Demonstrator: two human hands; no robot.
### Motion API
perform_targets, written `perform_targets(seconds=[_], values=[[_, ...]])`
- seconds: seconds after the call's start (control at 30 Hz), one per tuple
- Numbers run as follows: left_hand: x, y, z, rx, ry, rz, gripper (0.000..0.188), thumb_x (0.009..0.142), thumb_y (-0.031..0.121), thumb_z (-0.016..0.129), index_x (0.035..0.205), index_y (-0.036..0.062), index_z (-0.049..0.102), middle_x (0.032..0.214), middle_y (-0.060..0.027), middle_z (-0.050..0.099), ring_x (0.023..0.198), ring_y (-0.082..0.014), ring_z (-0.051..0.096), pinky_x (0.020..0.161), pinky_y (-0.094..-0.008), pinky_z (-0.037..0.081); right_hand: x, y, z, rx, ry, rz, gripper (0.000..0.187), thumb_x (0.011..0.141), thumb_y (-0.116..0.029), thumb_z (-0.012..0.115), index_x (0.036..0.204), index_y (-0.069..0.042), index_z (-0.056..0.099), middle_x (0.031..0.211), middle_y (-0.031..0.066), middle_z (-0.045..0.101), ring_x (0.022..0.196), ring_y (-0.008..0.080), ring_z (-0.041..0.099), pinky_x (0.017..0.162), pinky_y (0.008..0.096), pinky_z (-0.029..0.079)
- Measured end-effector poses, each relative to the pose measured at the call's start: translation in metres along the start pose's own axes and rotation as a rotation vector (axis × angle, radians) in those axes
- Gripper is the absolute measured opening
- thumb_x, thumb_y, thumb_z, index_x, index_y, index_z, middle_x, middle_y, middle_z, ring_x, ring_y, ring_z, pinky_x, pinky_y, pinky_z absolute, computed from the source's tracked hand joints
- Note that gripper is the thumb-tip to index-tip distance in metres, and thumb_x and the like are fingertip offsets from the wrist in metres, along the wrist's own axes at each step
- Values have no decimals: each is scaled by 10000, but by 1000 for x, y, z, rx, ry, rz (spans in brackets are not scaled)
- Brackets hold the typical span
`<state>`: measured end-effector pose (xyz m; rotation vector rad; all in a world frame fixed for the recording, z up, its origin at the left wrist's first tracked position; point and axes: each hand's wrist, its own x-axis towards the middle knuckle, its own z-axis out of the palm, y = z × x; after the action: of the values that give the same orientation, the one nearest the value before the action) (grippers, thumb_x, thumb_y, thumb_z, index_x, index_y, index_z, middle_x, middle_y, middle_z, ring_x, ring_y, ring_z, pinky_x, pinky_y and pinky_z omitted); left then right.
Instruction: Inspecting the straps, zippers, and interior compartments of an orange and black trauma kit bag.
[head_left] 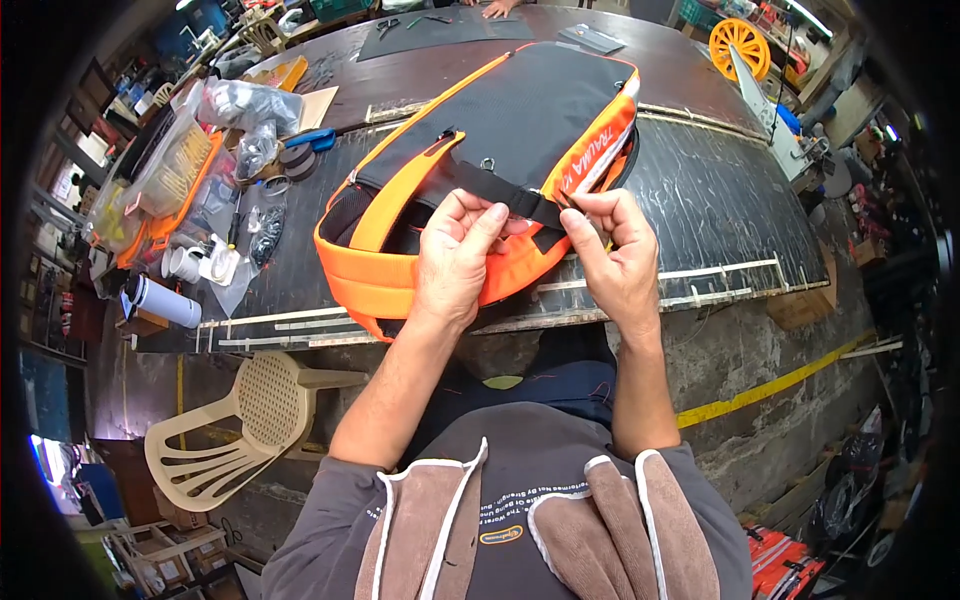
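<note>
An orange and black backpack (375, 262) lies on the dark worktable, its black panel facing up and its orange padded shoulder straps toward me. A black webbing strap (492, 187) with a dark slider on it runs from one shoulder strap across to the other side. My left hand (460, 245) is closed on this strap near its middle, fingers partly beneath it. At the strap's right end, my right hand (617, 250) pinches with thumb and forefinger. A small dark pointed piece shows at those fingertips; I cannot make out what it is. A metal ring (487, 163) sits on the panel.
Clear bins (180, 185), plastic bags, tape rolls (297, 160) and a white tumbler (165, 302) crowd the table's left side. A beige plastic chair (235, 425) stands lower left. Farther off are an orange wheel (739, 50) and another person's hand (497, 9).
</note>
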<state>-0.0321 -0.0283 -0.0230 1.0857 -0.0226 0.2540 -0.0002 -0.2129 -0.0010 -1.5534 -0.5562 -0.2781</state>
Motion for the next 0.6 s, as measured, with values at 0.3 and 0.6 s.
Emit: perform_targets(seconds=[0.3, 0.6], values=[[-1, -1, 10, 9, 12, 100, 132, 1026, 24, 668, 1147, 14, 615, 1062, -80, 727, 941, -131, 706, 921, -289, 585, 2, -2, 9, -206, 44, -47, 189, 910, -92, 814, 964, 15, 668, 828, 136, 771, 750, 138, 750, 646, 292, 553], [-3, -5, 11, 36, -28, 89, 102, 1026, 25, 664, 1113, 10, 614, 1046, -64, 722, 940, -120, 700, 897, -278, 580, 6, 5, 13, -196, 50, -72, 187, 889, -84, 825, 951, 11, 676, 814, 150, 744, 773, 217, 770, 690, 320, 581]])
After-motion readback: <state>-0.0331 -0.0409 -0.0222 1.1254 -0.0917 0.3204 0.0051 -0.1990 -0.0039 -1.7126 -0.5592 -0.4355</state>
